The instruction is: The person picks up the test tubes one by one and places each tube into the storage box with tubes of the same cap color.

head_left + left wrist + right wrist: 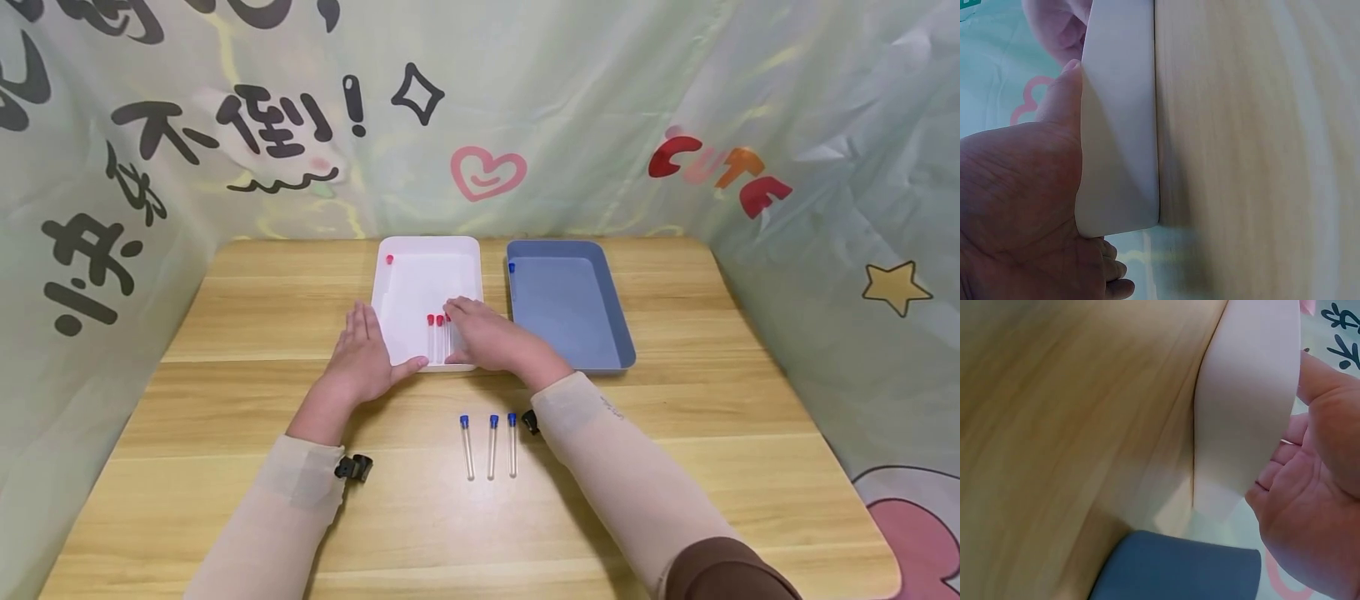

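Note:
A white tray (408,283) holds several clear test tubes with red caps (431,337), standing side by side at its front right. My left hand (363,358) lies along the tray's left side, fingers extended and thumb over the front rim. My right hand (487,337) reaches over the tray's right wall, its fingers near the rightmost red cap and its thumb by the lower ends of the tubes. It partly covers that tube. In the wrist views the tray wall (1119,125) hides the tubes and some fingertips.
A blue-grey tray (566,308) stands to the right, with a blue-capped tube (512,268) at its left edge. Three blue-capped tubes (492,446) lie on the wooden table (405,517) in front. Another red cap (390,260) shows at the white tray's back left. Printed fabric surrounds the table.

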Demonstrator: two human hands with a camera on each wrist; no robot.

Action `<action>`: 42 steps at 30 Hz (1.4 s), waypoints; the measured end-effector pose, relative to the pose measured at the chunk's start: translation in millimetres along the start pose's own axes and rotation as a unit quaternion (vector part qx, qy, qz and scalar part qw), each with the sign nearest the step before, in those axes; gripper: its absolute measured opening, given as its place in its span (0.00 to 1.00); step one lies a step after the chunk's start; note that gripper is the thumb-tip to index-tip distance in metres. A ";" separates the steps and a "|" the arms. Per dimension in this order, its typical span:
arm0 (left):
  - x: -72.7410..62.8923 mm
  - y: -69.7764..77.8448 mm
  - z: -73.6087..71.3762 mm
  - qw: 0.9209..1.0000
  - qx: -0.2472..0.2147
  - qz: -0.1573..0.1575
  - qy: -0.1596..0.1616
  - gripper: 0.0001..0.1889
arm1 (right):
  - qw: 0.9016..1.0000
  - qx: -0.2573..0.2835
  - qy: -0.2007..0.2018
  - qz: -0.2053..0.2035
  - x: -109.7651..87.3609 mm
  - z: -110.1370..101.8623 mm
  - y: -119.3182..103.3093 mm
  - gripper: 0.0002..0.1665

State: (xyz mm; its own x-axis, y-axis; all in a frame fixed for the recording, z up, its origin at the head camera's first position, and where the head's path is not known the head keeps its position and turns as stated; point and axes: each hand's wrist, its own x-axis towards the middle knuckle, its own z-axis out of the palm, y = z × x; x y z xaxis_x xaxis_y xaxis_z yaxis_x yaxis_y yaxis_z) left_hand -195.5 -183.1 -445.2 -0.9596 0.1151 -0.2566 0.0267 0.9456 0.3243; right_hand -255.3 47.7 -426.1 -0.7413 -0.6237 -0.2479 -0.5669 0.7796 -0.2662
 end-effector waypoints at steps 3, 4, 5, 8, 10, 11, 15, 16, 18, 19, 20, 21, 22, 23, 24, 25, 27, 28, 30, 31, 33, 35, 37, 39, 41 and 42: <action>0.2 0.3 0.1 1.000 -0.001 0.000 0.000 0.69 | 1.000 -0.015 -0.001 0.002 3.6 2.0 0.3 0.56; 0.2 0.5 0.1 1.000 -0.001 0.000 0.001 0.69 | 1.000 -0.017 -0.002 0.003 4.5 2.3 0.4 0.56; 0.3 0.8 0.0 1.000 -0.001 0.000 0.000 0.69 | 1.000 -0.019 -0.002 0.004 5.5 2.8 0.6 0.56; 0.4 1.1 -0.5 1.000 -0.002 0.000 0.000 0.69 | 1.000 -0.023 -0.006 0.008 7.7 3.7 1.0 0.56; 0.3 1.1 -0.9 1.000 -0.002 -0.001 -0.001 0.69 | 1.000 -0.026 -0.009 0.009 9.4 4.5 1.4 0.56; 0.3 1.0 -1.0 1.000 -0.001 -0.002 -0.001 0.69 | 1.000 -0.026 -0.011 0.010 10.1 4.7 1.5 0.56; 0.0 1.3 -1.2 1.000 0.001 -0.003 -0.002 0.69 | 0.999 -0.032 -0.018 0.013 12.5 5.1 2.0 0.56; 0.0 1.4 -1.1 1.000 0.002 -0.002 -0.002 0.69 | 0.999 -0.033 -0.020 0.014 12.9 5.2 2.0 0.56; -0.2 1.6 -0.9 1.000 0.002 -0.001 -0.002 0.69 | 0.999 -0.034 -0.023 0.017 13.3 5.2 1.9 0.56; -0.3 1.7 -0.8 1.000 0.003 -0.001 -0.001 0.69 | 0.999 -0.035 -0.025 0.018 13.6 5.3 1.8 0.56; -0.4 1.6 -0.7 1.000 0.004 -0.001 -0.001 0.69 | 0.999 -0.036 -0.028 0.019 13.7 5.5 1.7 0.56; -0.4 1.5 -0.5 1.000 0.004 -0.001 0.000 0.69 | 0.999 -0.037 -0.029 0.019 13.9 5.6 1.6 0.56; -0.4 1.4 -0.4 1.000 0.005 -0.001 0.001 0.69 | 0.999 -0.037 -0.031 0.020 14.0 5.5 1.2 0.56; -0.4 1.3 -0.3 1.000 0.005 -0.001 0.001 0.69 | 0.998 -0.039 -0.033 0.020 14.1 5.4 1.0 0.56; -0.4 1.0 -0.1 1.000 0.005 -0.001 0.001 0.69 | 0.998 -0.042 -0.035 0.019 14.3 5.2 0.8 0.56; -0.3 0.8 0.1 1.000 0.005 -0.001 0.001 0.69 | 0.998 -0.044 -0.037 0.019 14.3 5.1 0.6 0.56; -0.3 0.8 -0.1 1.000 0.006 -0.002 0.001 0.69 | 0.998 -0.045 -0.040 0.018 14.4 4.5 -0.1 0.56; -0.2 1.0 -0.3 1.000 0.006 -0.001 0.000 0.69 | 0.998 -0.046 -0.041 0.018 14.2 4.1 -0.3 0.55; -0.2 1.4 -0.6 1.000 0.007 -0.001 0.000 0.69 | 0.998 -0.048 -0.045 0.018 14.0 3.0 -0.6 0.55; -0.3 1.6 -1.0 1.000 0.008 -0.001 0.000 0.69 | 0.998 -0.047 -0.047 0.018 13.9 2.6 -0.8 0.55; -0.5 1.8 -1.3 1.000 0.008 0.000 0.000 0.69 | 0.997 -0.047 -0.052 0.019 13.8 1.7 -0.9 0.55; -0.5 1.6 -1.2 1.000 0.007 0.001 0.000 0.69 | 0.997 -0.047 -0.056 0.019 13.6 0.9 -1.1 0.56; -0.5 1.4 -1.1 1.000 0.005 0.000 -0.001 0.69 | 0.997 -0.046 -0.059 0.020 13.5 0.7 -1.0 0.56; -0.3 1.1 -0.9 1.000 0.002 -0.001 -0.001 0.69 | 0.997 -0.045 -0.061 0.020 13.4 0.6 -0.8 0.56; -0.1 0.9 -0.8 1.000 0.002 -0.002 0.000 0.69 | 0.997 -0.045 -0.061 0.019 13.4 0.5 -0.6 0.56; -0.1 0.9 -0.8 1.000 0.002 -0.002 0.001 0.69 | 0.997 -0.046 -0.061 0.018 13.4 0.4 -0.4 0.56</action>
State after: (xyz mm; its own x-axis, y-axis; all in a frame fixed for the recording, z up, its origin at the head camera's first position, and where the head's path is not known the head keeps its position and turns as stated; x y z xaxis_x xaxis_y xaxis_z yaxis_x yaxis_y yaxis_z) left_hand -195.7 -182.5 -444.2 -0.9601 0.1109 -0.2569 0.0239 0.9472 0.3197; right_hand -264.9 38.9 -429.7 -0.7154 -0.5933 -0.3692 -0.5755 0.7999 -0.1703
